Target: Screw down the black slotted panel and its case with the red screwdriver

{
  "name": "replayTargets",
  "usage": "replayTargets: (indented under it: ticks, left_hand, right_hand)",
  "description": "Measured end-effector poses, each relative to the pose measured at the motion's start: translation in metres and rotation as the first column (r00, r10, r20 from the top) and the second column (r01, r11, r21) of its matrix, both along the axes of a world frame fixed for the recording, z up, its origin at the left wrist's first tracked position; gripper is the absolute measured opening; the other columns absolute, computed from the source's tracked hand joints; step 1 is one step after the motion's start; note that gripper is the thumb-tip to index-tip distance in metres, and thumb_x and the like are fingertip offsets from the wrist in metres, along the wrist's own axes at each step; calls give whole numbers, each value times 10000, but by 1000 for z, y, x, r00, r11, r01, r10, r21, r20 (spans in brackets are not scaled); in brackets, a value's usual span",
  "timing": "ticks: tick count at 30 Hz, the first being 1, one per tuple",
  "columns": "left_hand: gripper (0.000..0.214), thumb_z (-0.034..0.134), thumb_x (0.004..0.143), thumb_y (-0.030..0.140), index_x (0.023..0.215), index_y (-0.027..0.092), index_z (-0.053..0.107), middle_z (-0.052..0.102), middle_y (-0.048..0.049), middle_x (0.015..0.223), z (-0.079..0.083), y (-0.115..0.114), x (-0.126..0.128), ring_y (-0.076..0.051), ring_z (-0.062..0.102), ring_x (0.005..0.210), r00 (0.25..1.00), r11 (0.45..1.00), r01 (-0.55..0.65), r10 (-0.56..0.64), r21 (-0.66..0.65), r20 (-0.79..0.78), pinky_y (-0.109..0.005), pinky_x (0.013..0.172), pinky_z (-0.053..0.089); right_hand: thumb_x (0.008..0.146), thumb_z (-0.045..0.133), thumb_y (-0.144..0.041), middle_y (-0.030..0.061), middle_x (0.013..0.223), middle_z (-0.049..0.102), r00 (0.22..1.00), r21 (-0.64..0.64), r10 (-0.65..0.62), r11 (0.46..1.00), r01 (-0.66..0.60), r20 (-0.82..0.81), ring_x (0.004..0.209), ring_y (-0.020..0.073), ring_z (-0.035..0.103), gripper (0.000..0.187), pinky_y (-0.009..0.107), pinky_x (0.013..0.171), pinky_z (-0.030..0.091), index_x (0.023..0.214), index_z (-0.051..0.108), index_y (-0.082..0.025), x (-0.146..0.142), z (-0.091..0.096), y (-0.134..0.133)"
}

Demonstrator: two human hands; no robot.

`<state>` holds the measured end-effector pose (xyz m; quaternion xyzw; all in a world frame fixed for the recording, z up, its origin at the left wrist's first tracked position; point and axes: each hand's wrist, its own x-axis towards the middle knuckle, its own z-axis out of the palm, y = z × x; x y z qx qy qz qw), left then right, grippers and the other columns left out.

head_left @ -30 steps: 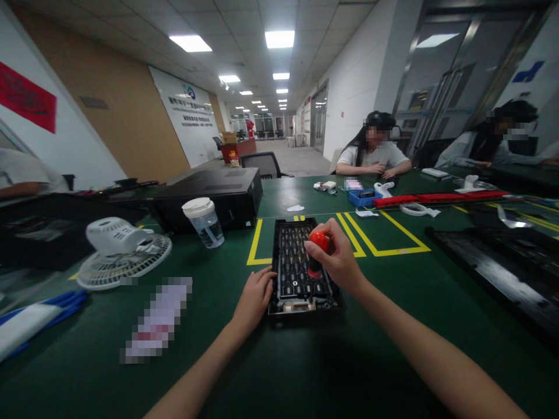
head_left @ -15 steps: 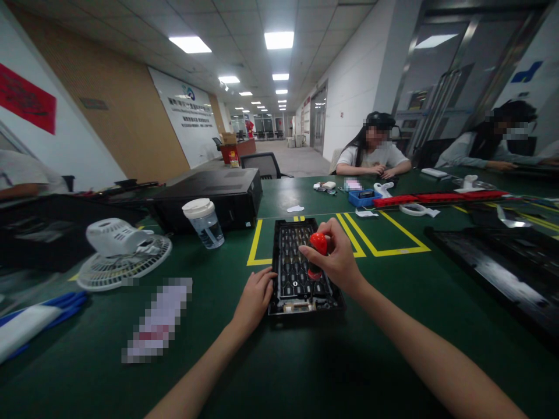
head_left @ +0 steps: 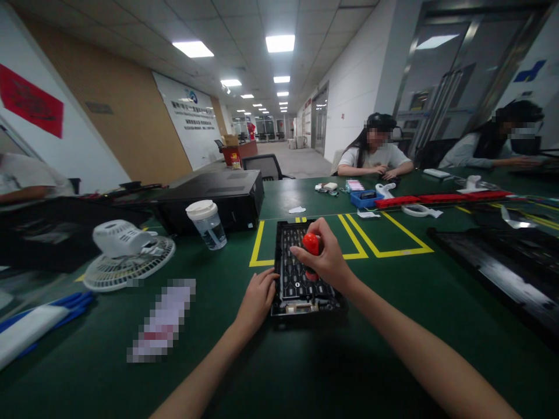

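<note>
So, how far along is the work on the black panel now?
Done: the black panel lies flat across the yellow tape line. In hand: the right hand holds a red-handled tool upright on its middle, and the left hand steadies its near left edge. Left: which spots are finished cannot be told.

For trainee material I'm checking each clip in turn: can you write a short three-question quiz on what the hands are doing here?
1. What does the right hand grip? A) a red-handled tool B) a cup C) a fan
2. True or false: the left hand is lifted clear of the black panel.
3. Fill in: the panel lies on a ___ table.

Key: 1 A; 2 false, its fingers rest at the panel's left edge; 3 green.
</note>
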<state>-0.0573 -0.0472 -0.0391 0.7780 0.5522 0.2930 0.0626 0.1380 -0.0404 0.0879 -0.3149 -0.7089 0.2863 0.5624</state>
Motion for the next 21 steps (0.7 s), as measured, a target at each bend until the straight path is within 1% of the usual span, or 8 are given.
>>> replayTargets:
  ticks: [3, 5, 7, 9, 12, 15, 18, 21]
  left_hand:
    - [278, 337, 894, 236, 1057, 221, 561, 545, -56, 1220, 2, -1, 0, -182, 475, 1163, 1000, 1000, 3, -3, 11, 5, -451, 1051, 296]
    - [277, 341, 891, 229, 1056, 221, 564, 546, -54, 1220, 3, -1, 0, -183, 477, 1161, 1000, 1000, 2, -2, 14, 2, -452, 1051, 296]
    - [276, 344, 889, 229, 1053, 216, 566, 548, -57, 1219, 3, -2, 1, -186, 481, 1155, 1000, 1000, -1, 1, 15, 0, -459, 1049, 297]
    - [276, 345, 890, 232, 1053, 210, 567, 549, -62, 1218, 4, -2, 1, -190, 483, 1152, 1000, 1000, -1, 1, 16, 4, -466, 1047, 299]
    - [277, 347, 891, 231, 1054, 213, 570, 545, -62, 1223, 3, -2, 0, -192, 482, 1153, 1000, 1000, -1, 1, 20, 10, -471, 1044, 301]
    - [273, 356, 885, 217, 1047, 219, 577, 551, -57, 1217, 2, -1, 0, -189, 485, 1152, 1000, 1000, 1, -1, 25, 10, -468, 1043, 304]
    - [277, 353, 887, 222, 1053, 216, 574, 551, -57, 1219, 2, -1, 1, -186, 485, 1156, 1000, 1000, -4, 4, 23, 7, -470, 1056, 284]
    - [279, 347, 890, 235, 1056, 211, 571, 545, -62, 1227, 3, -2, 1, -190, 485, 1156, 1000, 1000, -6, 6, 17, 0, -473, 1064, 269]
  right_hand:
    - [677, 660, -213, -58, 660, 466, 1000, 11, 8, 1000, -8, 2, 529, 81, 427, 322, 211, 520, 368, 788, 358, -206, -4, -1, 2]
    - [693, 645, -218, -40, 706, 546, 999, 6, 40, 999, -39, -18, 572, 100, 498, 332, 231, 571, 406, 797, 330, -213, -6, -3, 5]
    - [707, 635, -221, -32, 719, 594, 996, -20, 71, 997, -72, -48, 599, 117, 549, 352, 246, 599, 426, 807, 297, -222, -7, -5, 8]
    - [715, 633, -226, -37, 693, 605, 993, -60, 92, 994, -97, -80, 601, 130, 580, 366, 247, 593, 433, 812, 280, -228, -7, -7, 10]
    - [719, 638, -242, -50, 643, 582, 986, -102, 108, 987, -122, -128, 598, 148, 613, 359, 241, 563, 439, 832, 298, -229, -5, -8, 11]
    - [727, 638, -261, -50, 611, 541, 988, -93, 106, 989, -117, -110, 560, 144, 598, 278, 245, 544, 441, 844, 391, -211, -1, -5, 9]
    - [739, 630, -272, -37, 602, 513, 992, -64, 109, 991, -113, -65, 503, 110, 521, 170, 239, 520, 423, 789, 495, -181, 1, -2, 9]
    - [738, 633, -279, -45, 565, 480, 988, -71, 121, 989, -128, -99, 470, 89, 449, 169, 224, 485, 386, 740, 502, -172, 2, -2, 11]
